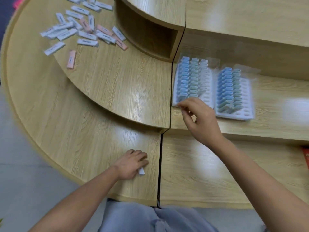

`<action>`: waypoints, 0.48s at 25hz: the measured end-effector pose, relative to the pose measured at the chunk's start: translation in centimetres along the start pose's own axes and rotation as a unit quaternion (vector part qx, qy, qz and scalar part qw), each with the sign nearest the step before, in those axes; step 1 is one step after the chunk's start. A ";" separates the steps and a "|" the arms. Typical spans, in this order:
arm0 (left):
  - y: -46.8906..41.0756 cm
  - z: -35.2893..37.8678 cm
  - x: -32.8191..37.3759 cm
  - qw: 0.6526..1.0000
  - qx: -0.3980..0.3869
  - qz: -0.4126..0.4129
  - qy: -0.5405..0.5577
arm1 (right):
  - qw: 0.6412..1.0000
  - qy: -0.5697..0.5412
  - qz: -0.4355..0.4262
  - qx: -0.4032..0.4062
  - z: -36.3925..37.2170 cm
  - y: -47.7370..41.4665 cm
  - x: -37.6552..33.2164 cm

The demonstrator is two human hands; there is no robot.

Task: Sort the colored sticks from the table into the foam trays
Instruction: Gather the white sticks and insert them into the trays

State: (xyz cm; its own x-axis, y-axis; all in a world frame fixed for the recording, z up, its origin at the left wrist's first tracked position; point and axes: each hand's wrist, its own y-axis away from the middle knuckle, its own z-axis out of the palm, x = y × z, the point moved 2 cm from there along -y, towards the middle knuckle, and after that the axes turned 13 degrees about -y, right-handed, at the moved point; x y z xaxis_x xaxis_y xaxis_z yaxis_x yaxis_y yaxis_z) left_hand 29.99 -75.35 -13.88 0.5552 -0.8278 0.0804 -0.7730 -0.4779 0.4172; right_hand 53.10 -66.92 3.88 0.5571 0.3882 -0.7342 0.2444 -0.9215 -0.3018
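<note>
Two white foam trays stand side by side on the right shelf, the left tray (208, 97) and the right tray (245, 96), each holding rows of blue and green sticks upright. My right hand (199, 119) is at the near left corner of the left tray, fingers curled as if pinching; the blur hides whether anything is held. My left hand (132, 163) rests on the lower table with fingers curled round a white stick (141, 171) whose end pokes out. Several white and pink sticks (80, 29) lie scattered on the raised table at the upper left.
A lone pink stick (71, 59) lies apart from the pile. An open wooden cubby (147, 36) stands behind the pile. A dark seam (160, 156) splits the two table halves. A red object (306, 156) shows at the right edge.
</note>
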 end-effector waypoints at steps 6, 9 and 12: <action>0.0 2.3 1.1 0.999 0.032 0.011 -0.005 | 0.996 0.023 0.041 -0.074 2.8 -2.3 -0.2; 0.7 2.0 0.9 0.999 0.022 -0.018 0.038 | 0.991 0.031 0.058 -0.115 4.2 -6.1 -1.0; 2.8 0.8 -1.4 0.977 0.054 -0.088 0.187 | 0.989 0.043 0.054 -0.130 6.3 -11.2 -2.2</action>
State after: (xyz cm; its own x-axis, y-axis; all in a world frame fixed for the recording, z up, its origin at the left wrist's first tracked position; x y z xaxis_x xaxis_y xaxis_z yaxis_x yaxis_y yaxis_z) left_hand 26.80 -75.71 -13.60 0.7405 -0.5741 0.3492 -0.6717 -0.6481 0.3588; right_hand 44.17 -57.47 5.04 0.6543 0.2966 -0.6956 0.3688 -0.9282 -0.0489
